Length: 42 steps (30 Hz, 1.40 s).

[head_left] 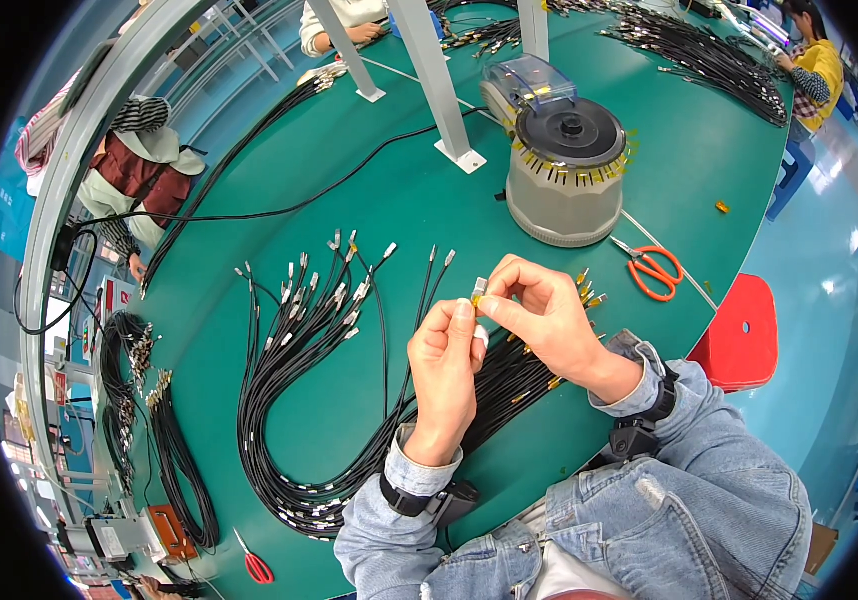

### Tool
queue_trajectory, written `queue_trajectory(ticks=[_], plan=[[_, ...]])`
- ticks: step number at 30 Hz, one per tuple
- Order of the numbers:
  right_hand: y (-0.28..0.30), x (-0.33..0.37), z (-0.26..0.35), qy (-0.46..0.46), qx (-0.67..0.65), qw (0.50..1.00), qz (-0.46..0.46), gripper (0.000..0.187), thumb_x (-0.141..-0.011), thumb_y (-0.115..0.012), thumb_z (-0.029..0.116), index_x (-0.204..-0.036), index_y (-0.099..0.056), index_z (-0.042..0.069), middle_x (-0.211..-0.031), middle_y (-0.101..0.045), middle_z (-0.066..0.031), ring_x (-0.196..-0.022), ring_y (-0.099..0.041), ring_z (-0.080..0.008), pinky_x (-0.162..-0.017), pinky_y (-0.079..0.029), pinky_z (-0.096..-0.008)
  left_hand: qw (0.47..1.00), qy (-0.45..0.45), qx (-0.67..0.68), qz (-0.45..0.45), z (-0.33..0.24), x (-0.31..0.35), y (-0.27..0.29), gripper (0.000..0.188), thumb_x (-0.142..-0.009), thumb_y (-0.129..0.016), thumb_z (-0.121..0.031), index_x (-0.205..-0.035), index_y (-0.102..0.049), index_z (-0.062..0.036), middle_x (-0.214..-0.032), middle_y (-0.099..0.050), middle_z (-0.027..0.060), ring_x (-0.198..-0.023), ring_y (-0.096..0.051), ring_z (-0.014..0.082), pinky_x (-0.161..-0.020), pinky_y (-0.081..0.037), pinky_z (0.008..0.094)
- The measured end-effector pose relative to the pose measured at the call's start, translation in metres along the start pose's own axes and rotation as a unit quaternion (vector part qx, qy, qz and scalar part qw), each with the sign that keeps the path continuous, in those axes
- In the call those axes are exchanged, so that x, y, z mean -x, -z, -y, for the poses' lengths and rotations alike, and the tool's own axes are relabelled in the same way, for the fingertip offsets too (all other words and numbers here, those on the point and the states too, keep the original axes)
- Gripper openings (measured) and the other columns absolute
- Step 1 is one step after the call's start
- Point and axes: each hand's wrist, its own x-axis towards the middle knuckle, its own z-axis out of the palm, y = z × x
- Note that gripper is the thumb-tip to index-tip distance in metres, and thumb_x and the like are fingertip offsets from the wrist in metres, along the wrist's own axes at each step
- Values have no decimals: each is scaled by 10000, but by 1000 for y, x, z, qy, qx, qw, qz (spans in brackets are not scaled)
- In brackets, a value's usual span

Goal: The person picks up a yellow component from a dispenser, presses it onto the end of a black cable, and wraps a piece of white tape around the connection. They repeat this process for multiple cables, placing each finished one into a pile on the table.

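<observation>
Between my two hands is the metal connector (480,286) of a black cable, with a bit of yellow tape around it. My left hand (447,350) pinches it from below, thumb up. The fingers of my right hand (539,310) close on the yellow tape at the same connector. To the left of my hands a big bundle of black cables (279,430) curves across the green table, metal ends fanned out. Under and beside my right hand lie more cables (509,395), several with yellow-taped ends. Beyond my hands stands a round tape dispenser (566,180), strips of yellow tape around its rim.
Orange-handled scissors (655,274) lie right of the dispenser; red-handled scissors (257,568) lie near the front left. Grey metal posts (434,80) rise from the green table (349,215). A red stool (744,335) stands at the right edge. Other people work at the far sides.
</observation>
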Motion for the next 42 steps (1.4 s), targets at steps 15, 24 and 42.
queue_trajectory(ticks=[15,24,42], plan=[[-1,0,0,25,43,999,-16,59,-810,-594,20,-790,-545,-7,-815,-502,-33,-768,-469,-100,-698,-381,-243,999,-30,-32,-10,-2,2,-5,180,-932,-489,-201,-819,-534,-67,-595,-451,-46,-458,-341,1,-386,-213,155],[0,0,1,5,48,999,-5,57,-817,-580,25,-852,-575,-20,-852,-526,-40,-811,-494,-111,-735,-396,-247,998,17,55,-26,-9,1,-1,194,-932,-487,-198,-817,-556,-57,-554,-424,-51,-449,-318,9,-400,-196,176],[3,-1,3,-32,5,999,9,83,-842,-571,54,-842,-564,-29,-855,-521,-35,-815,-500,-106,-759,-401,-250,999,-22,37,-18,-8,0,-2,110,-896,-548,-123,-833,-554,-33,-566,-459,-34,-439,-334,8,-389,-223,166]])
